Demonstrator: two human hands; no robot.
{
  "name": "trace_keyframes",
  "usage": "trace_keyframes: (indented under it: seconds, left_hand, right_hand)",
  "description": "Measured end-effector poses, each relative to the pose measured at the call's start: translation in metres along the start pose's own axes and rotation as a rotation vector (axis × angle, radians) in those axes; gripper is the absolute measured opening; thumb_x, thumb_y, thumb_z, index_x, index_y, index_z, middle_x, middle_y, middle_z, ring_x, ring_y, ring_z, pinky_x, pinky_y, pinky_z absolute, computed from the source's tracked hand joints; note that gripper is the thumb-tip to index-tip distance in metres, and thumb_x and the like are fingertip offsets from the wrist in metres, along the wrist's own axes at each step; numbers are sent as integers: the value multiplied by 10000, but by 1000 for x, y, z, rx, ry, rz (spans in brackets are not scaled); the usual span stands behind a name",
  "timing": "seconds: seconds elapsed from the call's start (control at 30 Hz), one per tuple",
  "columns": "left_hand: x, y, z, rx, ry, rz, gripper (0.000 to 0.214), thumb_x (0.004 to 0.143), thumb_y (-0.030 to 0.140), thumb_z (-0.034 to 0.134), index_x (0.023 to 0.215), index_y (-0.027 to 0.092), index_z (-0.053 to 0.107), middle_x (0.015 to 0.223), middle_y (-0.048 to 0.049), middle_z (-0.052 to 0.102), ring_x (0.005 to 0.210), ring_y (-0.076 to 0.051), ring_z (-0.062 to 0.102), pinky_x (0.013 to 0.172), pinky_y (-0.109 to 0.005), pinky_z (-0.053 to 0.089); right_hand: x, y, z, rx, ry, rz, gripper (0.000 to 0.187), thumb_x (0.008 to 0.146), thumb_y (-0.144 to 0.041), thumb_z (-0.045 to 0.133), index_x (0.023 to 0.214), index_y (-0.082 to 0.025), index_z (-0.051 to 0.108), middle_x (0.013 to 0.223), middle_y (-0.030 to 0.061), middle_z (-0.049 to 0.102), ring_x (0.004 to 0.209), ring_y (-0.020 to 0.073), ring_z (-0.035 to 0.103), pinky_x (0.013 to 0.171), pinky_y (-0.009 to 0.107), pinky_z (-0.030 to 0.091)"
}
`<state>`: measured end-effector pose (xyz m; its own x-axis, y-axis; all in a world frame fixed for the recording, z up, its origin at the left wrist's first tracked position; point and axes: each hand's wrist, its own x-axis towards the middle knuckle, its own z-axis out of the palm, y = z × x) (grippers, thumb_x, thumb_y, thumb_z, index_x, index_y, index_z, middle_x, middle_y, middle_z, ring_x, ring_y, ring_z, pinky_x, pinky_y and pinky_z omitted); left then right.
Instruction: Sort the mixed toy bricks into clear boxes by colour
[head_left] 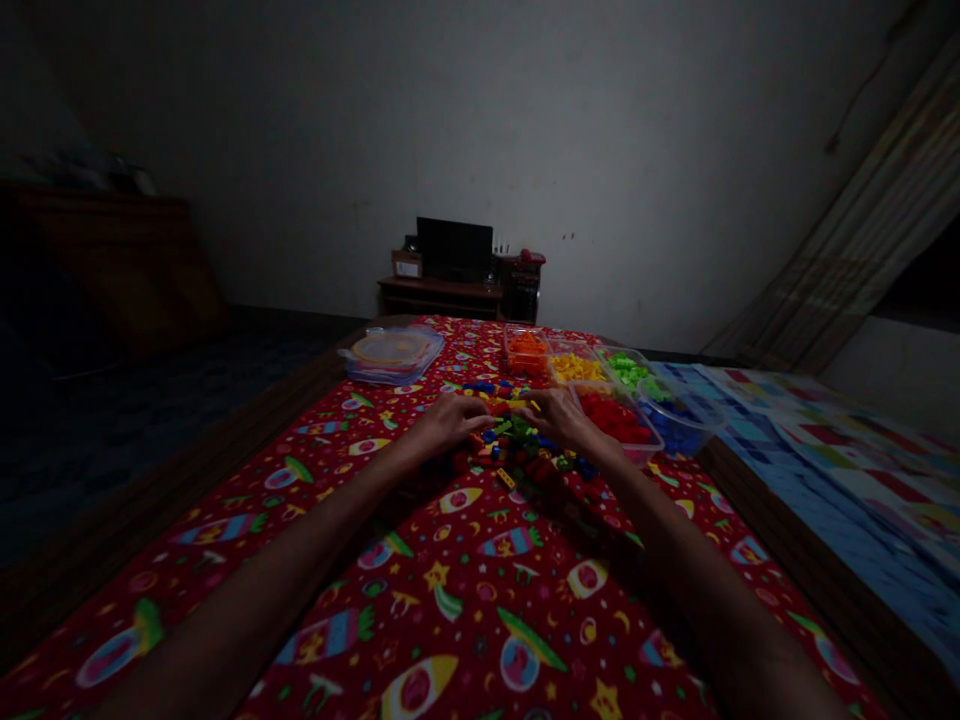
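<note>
A heap of small mixed-colour bricks (525, 455) lies on a red patterned cloth (465, 590) that covers the table. My left hand (448, 422) rests at the heap's left edge with its fingers curled over the bricks. My right hand (559, 415) sits on the heap's far right side, fingers bent into the pile. Whether either hand holds a brick is hidden by the dim light.
Clear tubs hold sorted bricks: orange (526, 352), yellow (576, 368), green (628, 370), red (616, 418), blue (679, 425). A stack of lids (391, 352) lies at the far left. A dark cabinet with a screen (454, 262) stands by the wall. A colourful mat (847, 470) lies to the right.
</note>
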<state>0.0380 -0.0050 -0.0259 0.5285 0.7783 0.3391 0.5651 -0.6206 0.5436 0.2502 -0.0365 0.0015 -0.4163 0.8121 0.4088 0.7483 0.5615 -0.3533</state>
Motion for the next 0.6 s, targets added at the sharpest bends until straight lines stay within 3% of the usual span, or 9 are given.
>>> trace_keyframes:
  seconds: [0.07, 0.17, 0.3, 0.4, 0.6]
  left_hand:
    - [-3, -2, 4, 178, -74, 136, 194, 803, 293, 534, 800, 190, 698, 838, -48, 669, 791, -183, 598, 722, -269, 444]
    - [-8, 1, 13, 367, -131, 261, 175, 807, 231, 535, 839, 209, 705, 907, -65, 639, 845, -192, 563, 746, -281, 425]
    - [-15, 10, 23, 507, -84, 227, 177, 829, 317, 548, 838, 216, 693, 945, -78, 600, 885, -213, 527, 774, -311, 413]
    - [-17, 14, 26, 517, -36, 202, 188, 833, 334, 544, 864, 205, 677, 959, -84, 585, 901, -222, 516, 794, -327, 412]
    - [-12, 3, 20, 445, -149, 106, 149, 741, 331, 615, 718, 186, 635, 855, -71, 588, 815, -219, 537, 679, -291, 424]
  right_hand:
    - [2, 4, -5, -1, 26, 57, 310, 859, -337, 498, 858, -95, 692, 664, 24, 607, 599, 92, 496, 580, 189, 344]
    - [3, 5, -8, 52, 42, 107, 274, 835, -293, 511, 909, -118, 707, 725, 35, 662, 653, 117, 558, 621, 199, 393]
    - [4, 6, -4, 138, 51, 121, 346, 747, -119, 495, 1027, -157, 694, 864, 41, 709, 713, 132, 607, 676, 220, 442]
    - [5, 8, 0, 136, 51, 132, 367, 719, -104, 486, 1008, -169, 704, 888, 44, 712, 741, 145, 617, 690, 236, 458]
    - [6, 11, 3, 148, 54, 94, 335, 709, -109, 491, 961, -130, 711, 798, 46, 699, 710, 136, 606, 675, 220, 446]
